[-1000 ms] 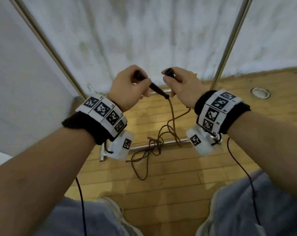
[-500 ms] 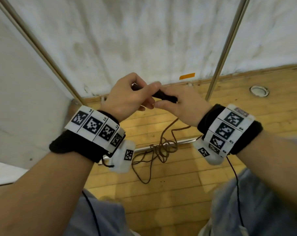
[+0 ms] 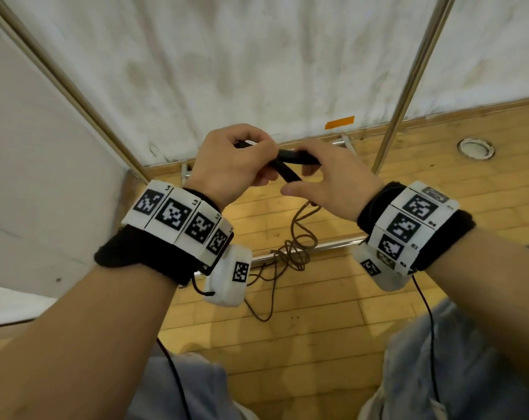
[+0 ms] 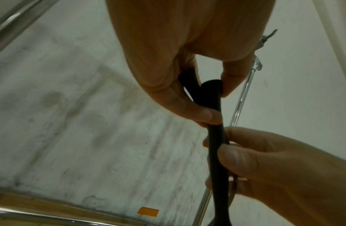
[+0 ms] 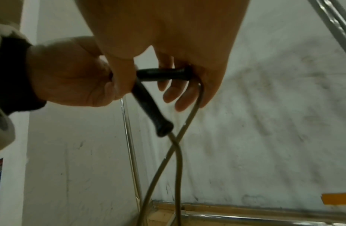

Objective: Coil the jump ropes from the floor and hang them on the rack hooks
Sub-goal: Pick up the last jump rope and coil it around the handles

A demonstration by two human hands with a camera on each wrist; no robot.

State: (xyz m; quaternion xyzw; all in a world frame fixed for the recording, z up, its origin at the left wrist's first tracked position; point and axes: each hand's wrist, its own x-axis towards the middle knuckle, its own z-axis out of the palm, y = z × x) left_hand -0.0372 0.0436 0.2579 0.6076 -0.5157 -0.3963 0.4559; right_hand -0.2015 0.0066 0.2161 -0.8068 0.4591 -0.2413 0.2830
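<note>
A jump rope with two black handles [image 3: 287,165] is held up in front of the white wall. The handles cross each other between my hands. My left hand [image 3: 245,159] grips the butt ends of both handles [image 4: 208,97]. My right hand [image 3: 317,174] pinches the level handle [image 5: 162,74] near its cord end, thumb below and fingers above. The slanted handle [image 5: 148,107] points down from the left hand. Two brown cord strands [image 5: 177,152] hang from the handles and cross. The rest of the rope lies tangled on the wooden floor [image 3: 293,253].
The tangle lies over the rack's low metal bar [image 3: 336,244]. Rack uprights rise at the left [image 3: 69,89] and right [image 3: 408,83]. Orange tape [image 3: 339,122] marks the wall base, and a round floor socket [image 3: 475,148] sits at the right. My knees in grey trousers [image 3: 457,359] fill the bottom.
My hands, each with one handle a second ago, have come together. The handles now cross, and the left hand grips both.
</note>
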